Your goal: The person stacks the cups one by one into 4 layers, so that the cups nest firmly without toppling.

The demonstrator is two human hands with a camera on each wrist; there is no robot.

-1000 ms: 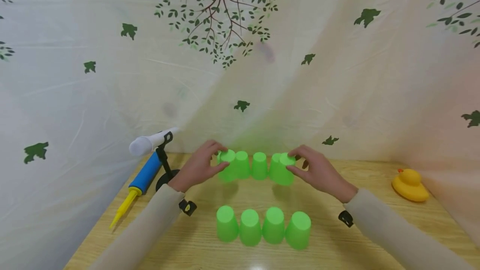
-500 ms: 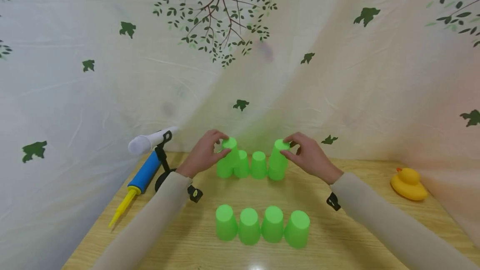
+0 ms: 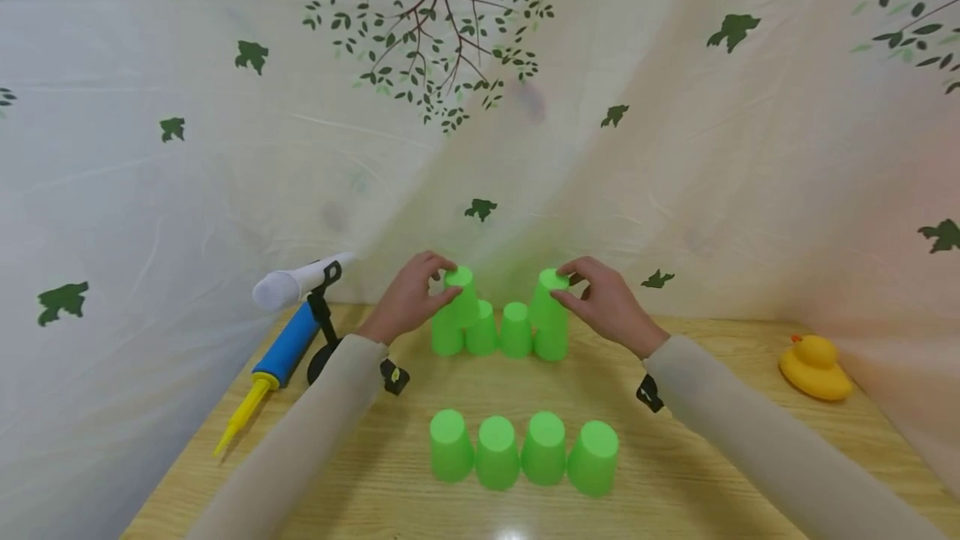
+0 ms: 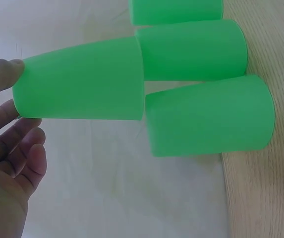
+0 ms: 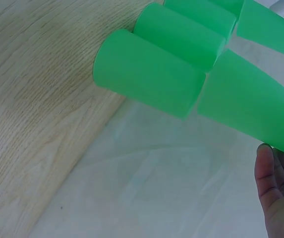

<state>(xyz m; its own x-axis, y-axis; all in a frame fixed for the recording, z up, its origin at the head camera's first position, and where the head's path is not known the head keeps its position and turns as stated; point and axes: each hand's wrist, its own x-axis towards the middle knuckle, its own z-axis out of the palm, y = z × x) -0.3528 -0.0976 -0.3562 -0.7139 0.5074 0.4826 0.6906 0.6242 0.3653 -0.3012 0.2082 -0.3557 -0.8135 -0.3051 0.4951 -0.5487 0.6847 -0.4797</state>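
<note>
1. Whereas a second earlier both hands sat low at the two ends of the far row, they had since risen. The left hand now pinched the left cup by its closed top, thumb on one side and fingertips on the other. The right hand pinched the right cup the same way.
2. Both held cups were upside down and had come up from table height to the level of the tops of the far row. Each hung over its own end of that row. From the wrist views, each rim lay right at the bases of the cups beneath, and I could not tell whether it touched them or hung just clear.
3. My reading was that a second tier was being started on the far row, with neither cup yet let go. The near row had not moved over that second.
4. Green cups numbered ten in all: four upside down in the far row on the table, four upside down in the near row, and two in the hands.
5. Other things came one apiece. A yellow duck sat far to the right, a blue and yellow pump lay to the left, and a white microphone rested on a black stand beside the pump.
</note>
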